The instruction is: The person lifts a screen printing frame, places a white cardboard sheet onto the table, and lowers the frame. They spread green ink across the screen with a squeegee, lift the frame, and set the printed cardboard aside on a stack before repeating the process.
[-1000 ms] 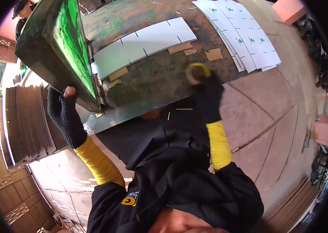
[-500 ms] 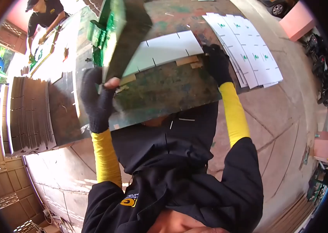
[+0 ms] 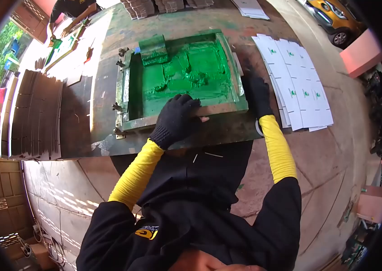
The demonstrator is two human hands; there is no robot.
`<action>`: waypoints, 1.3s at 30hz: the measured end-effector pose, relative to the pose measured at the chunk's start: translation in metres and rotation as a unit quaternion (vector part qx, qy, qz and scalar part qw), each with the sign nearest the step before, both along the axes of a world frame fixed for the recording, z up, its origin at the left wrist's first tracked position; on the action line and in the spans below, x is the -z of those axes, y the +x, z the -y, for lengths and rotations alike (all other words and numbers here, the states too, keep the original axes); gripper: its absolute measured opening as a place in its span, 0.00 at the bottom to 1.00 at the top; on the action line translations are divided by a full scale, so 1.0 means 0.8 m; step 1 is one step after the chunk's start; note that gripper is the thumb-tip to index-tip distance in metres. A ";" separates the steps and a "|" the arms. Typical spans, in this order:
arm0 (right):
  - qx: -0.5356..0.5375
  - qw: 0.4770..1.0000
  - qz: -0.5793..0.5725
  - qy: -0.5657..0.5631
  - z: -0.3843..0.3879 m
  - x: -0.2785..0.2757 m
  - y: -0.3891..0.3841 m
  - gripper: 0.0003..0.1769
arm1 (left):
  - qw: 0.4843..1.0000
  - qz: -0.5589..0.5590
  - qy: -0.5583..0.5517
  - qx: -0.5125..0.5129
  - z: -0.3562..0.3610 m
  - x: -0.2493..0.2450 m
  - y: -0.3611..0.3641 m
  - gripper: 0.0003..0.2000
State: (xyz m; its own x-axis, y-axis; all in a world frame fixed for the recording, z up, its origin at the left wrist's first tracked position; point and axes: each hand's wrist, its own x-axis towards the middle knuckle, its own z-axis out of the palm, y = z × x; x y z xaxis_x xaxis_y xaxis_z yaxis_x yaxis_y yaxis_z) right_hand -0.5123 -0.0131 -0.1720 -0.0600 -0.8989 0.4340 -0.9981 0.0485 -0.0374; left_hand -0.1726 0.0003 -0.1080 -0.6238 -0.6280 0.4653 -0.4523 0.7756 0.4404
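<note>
A wooden screen-printing frame [image 3: 130,81], its mesh covered in green ink [image 3: 186,72], lies flat on the stained worktable [image 3: 96,31]. A squeegee [image 3: 154,50] smeared green rests inside at the far left. My left hand [image 3: 176,119], in a black glove, presses palm-down on the frame's near edge with fingers spread. At the frame's right edge rests my right hand [image 3: 256,95], also gloved black; whether it grips anything is hidden.
Printed white sheets [image 3: 301,86] with small green logos lie fanned out on the table's right. A thick stack of dark cardboard [image 3: 37,113] stands at the left. Another person [image 3: 71,9] works at the far left end. An orange car [image 3: 335,16] is parked beyond.
The frame, raised on its hinge before, has swung down flat over the white sheet. My left hand shifted from the frame's edge to press on top; my right hand went to the frame's right side.
</note>
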 end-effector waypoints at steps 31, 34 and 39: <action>-0.303 0.941 0.144 -0.042 0.213 -0.119 0.194 0.34 | 0.991 0.026 0.130 0.013 0.028 0.018 -0.052 0.28; -0.243 0.970 0.015 0.018 0.304 -0.099 0.256 0.50 | 0.988 0.064 0.139 0.007 0.028 0.009 -0.050 0.30; -0.249 0.958 -0.078 0.115 0.361 -0.089 0.296 0.54 | 0.975 0.133 0.179 0.006 0.028 -0.001 -0.048 0.29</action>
State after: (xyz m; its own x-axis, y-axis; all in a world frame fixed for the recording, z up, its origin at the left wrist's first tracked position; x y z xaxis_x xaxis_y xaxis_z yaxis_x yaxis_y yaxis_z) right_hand -0.2758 -0.3021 -0.1008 0.4511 -0.8721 0.1897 -0.8922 -0.4463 0.0694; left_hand -0.2110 -0.0222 -0.1074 -0.7000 -0.7131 0.0385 -0.5795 0.5987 0.5529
